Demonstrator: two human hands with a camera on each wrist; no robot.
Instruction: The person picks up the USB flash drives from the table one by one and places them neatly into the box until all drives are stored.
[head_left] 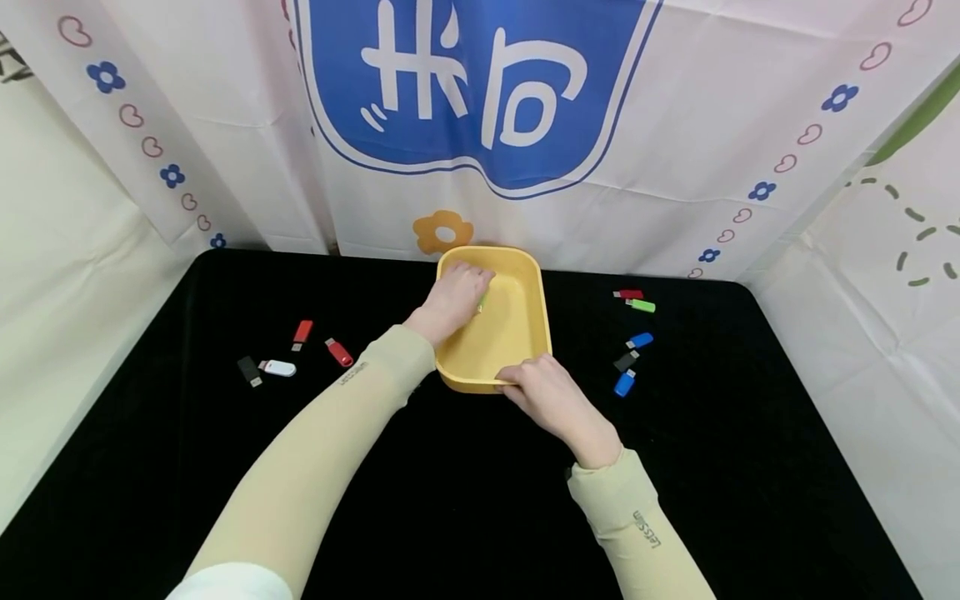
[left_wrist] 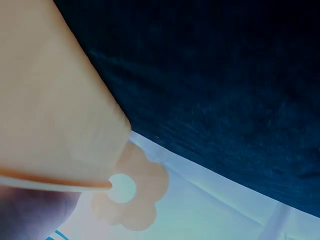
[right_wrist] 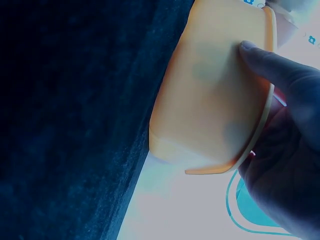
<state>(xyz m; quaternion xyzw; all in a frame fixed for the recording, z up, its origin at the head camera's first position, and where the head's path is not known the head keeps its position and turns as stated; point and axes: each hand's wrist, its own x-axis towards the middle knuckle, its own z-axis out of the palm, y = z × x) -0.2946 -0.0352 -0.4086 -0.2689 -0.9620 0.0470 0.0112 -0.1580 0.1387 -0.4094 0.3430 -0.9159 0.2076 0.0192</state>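
Note:
A yellow rectangular tray (head_left: 502, 329) stands at the far middle of the black table. My left hand (head_left: 453, 302) reaches over its left wall, fingers curled down inside. Below those fingertips peeks a small green USB stick (head_left: 482, 302) with a metal end, mostly covered by the hand. My right hand (head_left: 553, 395) grips the tray's near right corner. In the right wrist view its thumb (right_wrist: 270, 65) presses the outer wall, while the fingers go over the rim to the inside. The left wrist view shows mainly the tray's outer wall (left_wrist: 55, 100) and part of the hand beyond the rim.
Left of the tray lie a black USB stick (head_left: 249, 371), a white one (head_left: 278, 367) and red ones (head_left: 302, 332). On the right are a red (head_left: 630, 294), a green (head_left: 642, 306), a black (head_left: 626, 361) and blue sticks (head_left: 625, 383). A printed curtain (head_left: 675, 167) hangs behind the table.

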